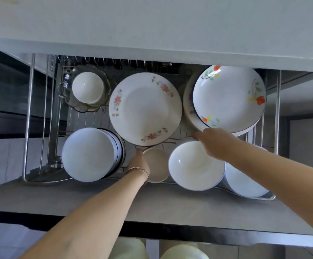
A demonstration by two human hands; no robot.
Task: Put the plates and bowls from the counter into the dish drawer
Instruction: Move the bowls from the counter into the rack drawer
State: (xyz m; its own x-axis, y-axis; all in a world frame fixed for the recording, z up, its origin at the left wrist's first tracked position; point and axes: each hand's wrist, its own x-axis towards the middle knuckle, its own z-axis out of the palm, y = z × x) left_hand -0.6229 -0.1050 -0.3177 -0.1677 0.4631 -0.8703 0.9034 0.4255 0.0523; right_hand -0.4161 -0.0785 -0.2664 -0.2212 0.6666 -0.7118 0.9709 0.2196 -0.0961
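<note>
The dish drawer (28, 113) is pulled out below the white counter (152, 25). My left hand (138, 162) grips the left rim of a small cream bowl (158, 165) at the drawer's front middle. My right hand (214, 142) reaches over a white bowl (193, 169) and holds the near edge of the orange-flowered plate stack (228, 98) at the back right. A pink-flowered plate (145, 109) lies in the middle. Stacked white plates (88, 154) sit front left, and a white bowl inside a glass bowl (87, 88) back left.
More white dishes (245, 184) sit at the front right behind my right forearm. The drawer's grey front panel (114, 200) runs across below the dishes. Wire rails stand at both sides. Pale tiled floor shows to the left.
</note>
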